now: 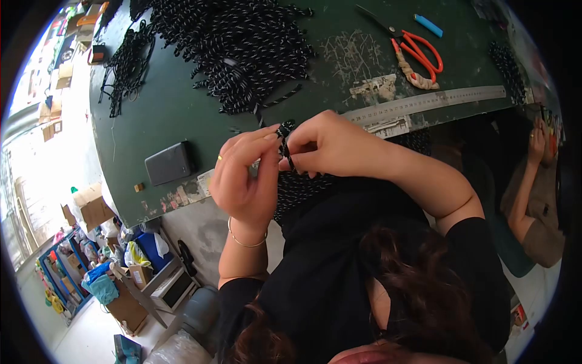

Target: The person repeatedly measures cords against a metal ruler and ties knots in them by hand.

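Head view here, and we've got both hands up close together near the front edge of the green table (136, 133). Left hand (242, 164) has its fingertips pinched in narrow on a black cord (286, 128) with white flecks, and the right hand (330, 142) grips the same cord just beside it, fingers curled in. We can see a bit of cord poking up above the fingers and a strand running down between the hands, but the fingers cover the rest, so we can't tell how it's looped or if it's knotted.

Beyond the hands there's a big cord pile (236, 42), cut off by the top of the frame. More flecked cord (306, 189) sits below the hands, partly hidden by them and the black shirt. Steel ruler (430, 102) lies along the edge to the right, its near end lost around the right hand. Scissors (419, 57) with orange handles rest past it, near a blue object (428, 25) we can't quite make out. Dark flat case (168, 164) is on the left.
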The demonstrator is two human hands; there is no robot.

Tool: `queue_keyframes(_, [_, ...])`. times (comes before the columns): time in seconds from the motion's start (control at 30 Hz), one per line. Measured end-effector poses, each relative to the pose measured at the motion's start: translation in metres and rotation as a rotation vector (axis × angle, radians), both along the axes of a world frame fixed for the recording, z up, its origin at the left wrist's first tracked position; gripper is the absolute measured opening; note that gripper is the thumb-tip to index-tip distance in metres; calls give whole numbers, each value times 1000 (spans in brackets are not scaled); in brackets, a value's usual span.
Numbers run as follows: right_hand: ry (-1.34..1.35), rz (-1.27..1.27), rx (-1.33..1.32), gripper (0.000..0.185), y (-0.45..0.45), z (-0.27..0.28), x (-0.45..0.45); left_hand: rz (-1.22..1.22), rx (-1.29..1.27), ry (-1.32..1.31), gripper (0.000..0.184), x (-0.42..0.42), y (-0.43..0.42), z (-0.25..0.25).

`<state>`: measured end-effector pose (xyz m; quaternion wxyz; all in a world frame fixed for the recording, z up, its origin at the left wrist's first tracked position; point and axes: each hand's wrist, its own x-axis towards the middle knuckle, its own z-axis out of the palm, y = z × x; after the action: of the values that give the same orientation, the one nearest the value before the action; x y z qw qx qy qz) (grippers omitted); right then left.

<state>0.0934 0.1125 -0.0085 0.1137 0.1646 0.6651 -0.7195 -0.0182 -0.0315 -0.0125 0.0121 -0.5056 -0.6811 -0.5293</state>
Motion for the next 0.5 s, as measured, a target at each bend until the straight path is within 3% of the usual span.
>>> queue_keyframes(0.03, [-5, -2, 1, 10, -3, -1, 6, -2, 1, -5, 18, 4, 2, 0])
queue_keyframes(0.13, [574, -381, 754, 13, -10, -8, 20, 34, 39, -656, 17, 16, 6, 4])
queue_keyframes(0.17, [570, -378, 755, 13, -8, -10, 22, 35, 40, -660, 17, 16, 6, 3])
queue_keyframes(0.27, [1095, -175, 1119, 21, 2, -16, 22, 49, -12, -592, 18, 15, 7, 0])
queue_keyframes(0.3, [1096, -176, 1122, 21, 3, -14, 23, 47, -10, -591, 18, 13, 7, -1])
queue_keyframes(0.4, [1183, -2, 961, 21, 6, 2, 27, -19, -129, -196, 18, 6, 5, -4])
queue_keyframes(0.43, [1182, -4, 962, 21, 11, 10, 23, -22, -130, -196, 18, 5, 4, -1])
queue_keyframes(0.5, [1155, -218, 822, 16, 27, 21, 2, -238, -179, -197, 18, 6, 2, 11])
